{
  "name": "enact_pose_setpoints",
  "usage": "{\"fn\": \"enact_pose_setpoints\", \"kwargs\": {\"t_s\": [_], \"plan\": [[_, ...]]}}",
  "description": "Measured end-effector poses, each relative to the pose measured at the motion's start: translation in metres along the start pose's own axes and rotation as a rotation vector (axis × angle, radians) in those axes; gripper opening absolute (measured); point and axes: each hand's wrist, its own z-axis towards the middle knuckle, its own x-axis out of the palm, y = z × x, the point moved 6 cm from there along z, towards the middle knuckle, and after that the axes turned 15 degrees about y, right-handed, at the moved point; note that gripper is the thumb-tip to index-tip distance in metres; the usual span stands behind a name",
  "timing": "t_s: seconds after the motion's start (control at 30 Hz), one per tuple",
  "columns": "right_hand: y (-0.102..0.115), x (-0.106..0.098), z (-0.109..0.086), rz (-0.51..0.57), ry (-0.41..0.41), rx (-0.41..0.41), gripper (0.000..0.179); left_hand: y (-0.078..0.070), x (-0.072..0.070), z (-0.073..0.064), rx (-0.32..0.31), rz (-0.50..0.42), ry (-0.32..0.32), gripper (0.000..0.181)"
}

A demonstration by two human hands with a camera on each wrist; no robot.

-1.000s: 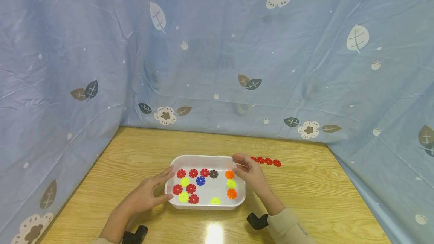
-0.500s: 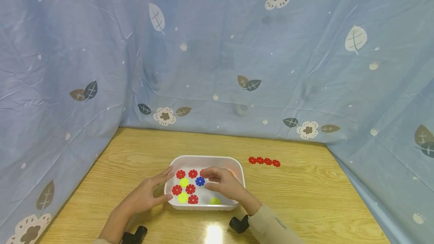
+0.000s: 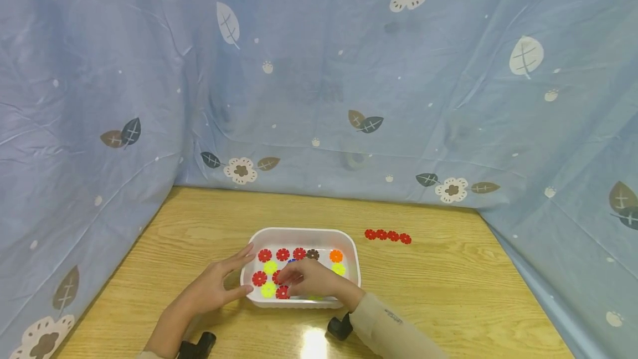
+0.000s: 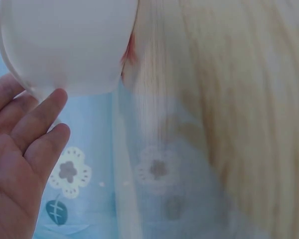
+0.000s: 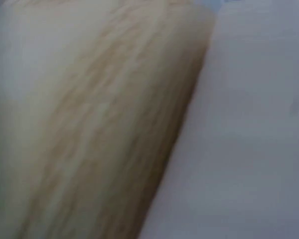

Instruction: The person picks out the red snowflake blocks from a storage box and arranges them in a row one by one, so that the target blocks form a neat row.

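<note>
A white plastic tray stands on the wooden table, with flat flower-shaped plastic discs inside in red, yellow, blue, brown and orange. My left hand spans the tray's left end, thumb at the near rim and fingers at the far side. In the left wrist view, its relaxed fingers touch the tray's outer wall. My right hand reaches into the tray, fingertips bent down over a red disc, thumb apart from the fingers. It partly covers a blue disc. The right wrist view shows no hand.
A row of red discs lies on the table beyond the tray's right end. Blue patterned cloth hangs behind and on both sides. A dark wrist-worn piece sits at my right cuff.
My right hand has moved left from the tray's far right corner, across the middle, and down to the red discs at the left. The left hand has stayed at the tray.
</note>
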Motion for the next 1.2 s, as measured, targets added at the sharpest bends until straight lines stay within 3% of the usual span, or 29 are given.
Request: {"fn": "enact_pose_setpoints", "kwargs": {"t_s": [0.33,0.7,1.2], "plan": [[-0.003,0.004,0.007,-0.087,0.0,0.052,0.028,0.0,-0.002,-0.001,0.007,-0.004,0.0,0.061],[-0.001,0.008,0.02,-0.425,0.052,0.01,0.025,-0.002,-0.002,-0.001,0.005,0.003,0.001,0.061],[0.005,0.009,0.018,-0.504,0.055,0.004,0.017,-0.002,-0.002,0.0,0.007,0.003,-0.003,0.062]]}}
